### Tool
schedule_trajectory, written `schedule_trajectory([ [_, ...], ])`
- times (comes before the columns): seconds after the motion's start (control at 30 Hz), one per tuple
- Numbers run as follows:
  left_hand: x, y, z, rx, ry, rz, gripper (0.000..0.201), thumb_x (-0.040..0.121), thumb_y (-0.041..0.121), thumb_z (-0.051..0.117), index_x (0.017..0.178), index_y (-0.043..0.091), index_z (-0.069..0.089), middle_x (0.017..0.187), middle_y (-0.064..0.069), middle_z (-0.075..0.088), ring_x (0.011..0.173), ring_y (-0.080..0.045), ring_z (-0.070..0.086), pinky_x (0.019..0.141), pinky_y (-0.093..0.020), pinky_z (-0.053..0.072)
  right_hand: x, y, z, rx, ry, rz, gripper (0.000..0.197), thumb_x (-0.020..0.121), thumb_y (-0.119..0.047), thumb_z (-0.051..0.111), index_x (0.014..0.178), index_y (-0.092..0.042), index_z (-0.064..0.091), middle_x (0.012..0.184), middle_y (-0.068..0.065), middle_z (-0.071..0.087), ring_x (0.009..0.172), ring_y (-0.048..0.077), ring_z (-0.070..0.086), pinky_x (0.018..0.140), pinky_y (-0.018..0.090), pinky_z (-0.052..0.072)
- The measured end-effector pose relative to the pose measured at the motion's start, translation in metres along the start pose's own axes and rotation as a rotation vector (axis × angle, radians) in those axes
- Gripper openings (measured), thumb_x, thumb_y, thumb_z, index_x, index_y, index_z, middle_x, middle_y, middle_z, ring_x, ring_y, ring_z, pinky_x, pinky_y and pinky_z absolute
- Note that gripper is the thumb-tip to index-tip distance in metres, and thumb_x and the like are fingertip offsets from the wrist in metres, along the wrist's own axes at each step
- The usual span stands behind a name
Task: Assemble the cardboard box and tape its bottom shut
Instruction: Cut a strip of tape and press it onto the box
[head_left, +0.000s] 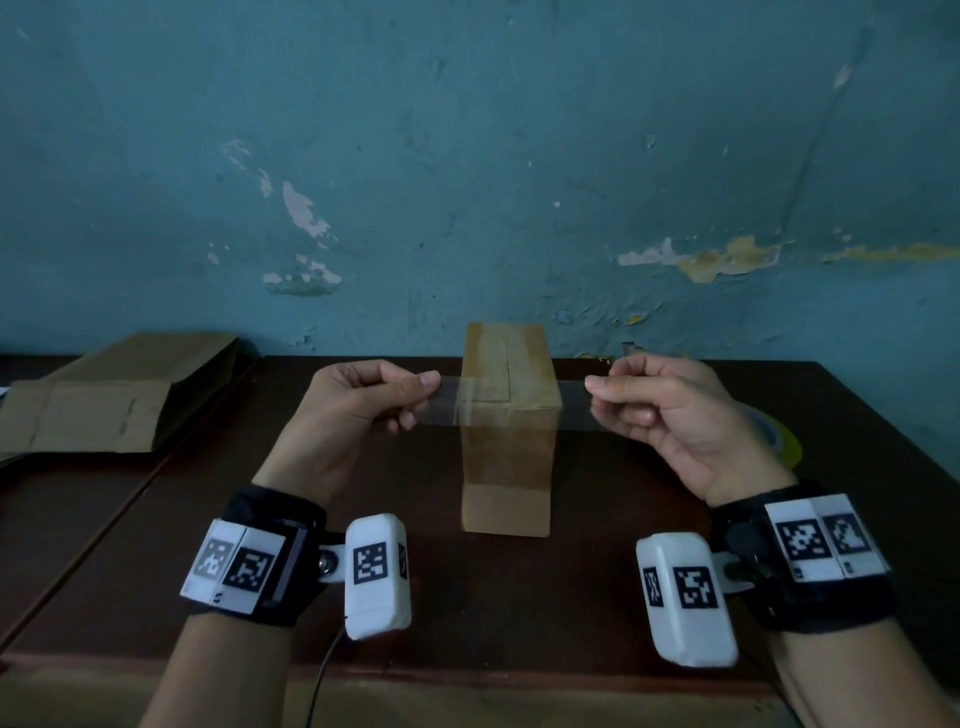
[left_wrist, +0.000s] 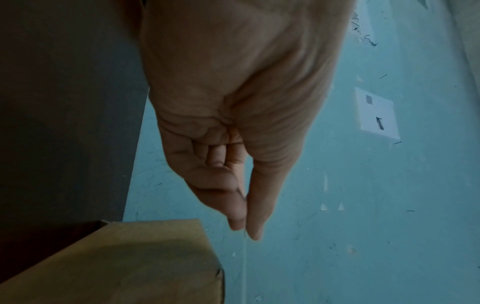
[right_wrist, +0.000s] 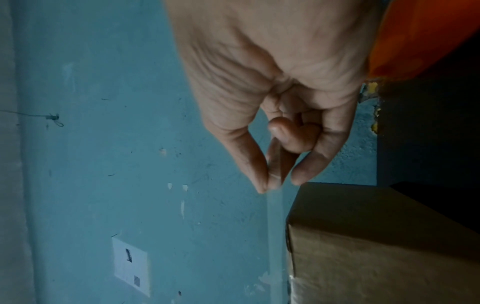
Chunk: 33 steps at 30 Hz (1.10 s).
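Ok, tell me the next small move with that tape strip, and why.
Probably lower the clear tape strip onto the cardboard box: the left hand and right hand pinch its ends, stretched across the box's upturned end, not yet pressed flat.

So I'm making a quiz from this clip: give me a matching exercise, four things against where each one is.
Things:
1. box
2. tape strip
3. flat cardboard
4. tape roll

Places:
A. lying at the table's far left
B. behind the right hand, mostly hidden
C. standing mid-table between the hands
D. stretched between the left hand and right hand, in front of the box

Pairs: 1-C, 2-D, 3-A, 4-B
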<state>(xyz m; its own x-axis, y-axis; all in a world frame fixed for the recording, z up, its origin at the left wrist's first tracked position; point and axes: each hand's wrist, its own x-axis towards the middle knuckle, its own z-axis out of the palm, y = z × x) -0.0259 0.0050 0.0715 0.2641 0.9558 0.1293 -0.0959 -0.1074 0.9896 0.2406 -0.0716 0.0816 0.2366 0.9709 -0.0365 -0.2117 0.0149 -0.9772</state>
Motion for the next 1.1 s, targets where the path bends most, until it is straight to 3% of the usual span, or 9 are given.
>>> schedule_trajectory([
  [0.37, 0.001, -0.001, -0.006, -0.022, -0.02, -0.045, 0.017, 0.074, 0.021, 0.077, 0.062, 0.012, 0.069, 0.059, -0.002, 0.061, 0.051, -0.004, 0.052, 0.047, -0.012, 0.041, 0.001, 0.002, 0.006, 0.028, -0.002, 0.037, 0.018, 0.083, 0.003, 0.074, 0.085, -0.008, 0.06, 0.056, -0.005, 0.063, 0.046, 0.003, 0.047, 0.079, 0.029, 0.062],
  [0.7, 0.006, -0.005, -0.006, -0.068, -0.01, -0.081, 0.015, 0.072, 0.02, 0.078, 0.063, 0.013, 0.07, 0.058, 0.0, 0.063, 0.05, -0.003, 0.053, 0.047, -0.011, 0.042, 0.001, 0.003, 0.007, 0.073, 0.004, 0.048, 0.024, 0.069, -0.007, 0.078, 0.083, -0.009, 0.059, 0.06, -0.002, 0.065, 0.047, 0.004, 0.046, 0.077, 0.026, 0.061],
  [0.97, 0.01, -0.021, -0.01, -0.036, -0.017, -0.131, 0.016, 0.073, 0.02, 0.077, 0.073, 0.006, 0.069, 0.064, -0.004, 0.065, 0.053, -0.005, 0.056, 0.049, -0.012, 0.045, 0.008, 0.013, 0.01, 0.036, 0.053, 0.084, 0.021, 0.08, 0.002, 0.077, 0.081, -0.008, 0.059, 0.065, 0.002, 0.064, 0.044, 0.003, 0.047, 0.075, 0.027, 0.062],
  [1.1, 0.011, -0.033, -0.006, -0.005, -0.001, -0.175, 0.026, 0.072, 0.022, 0.079, 0.083, 0.0, 0.071, 0.069, -0.006, 0.07, 0.056, -0.006, 0.06, 0.052, -0.014, 0.048, 0.007, 0.02, 0.012, -0.026, 0.086, 0.105, 0.021, 0.083, 0.005, 0.074, 0.087, -0.007, 0.058, 0.075, 0.006, 0.066, 0.043, 0.002, 0.059, 0.08, 0.032, 0.058],
])
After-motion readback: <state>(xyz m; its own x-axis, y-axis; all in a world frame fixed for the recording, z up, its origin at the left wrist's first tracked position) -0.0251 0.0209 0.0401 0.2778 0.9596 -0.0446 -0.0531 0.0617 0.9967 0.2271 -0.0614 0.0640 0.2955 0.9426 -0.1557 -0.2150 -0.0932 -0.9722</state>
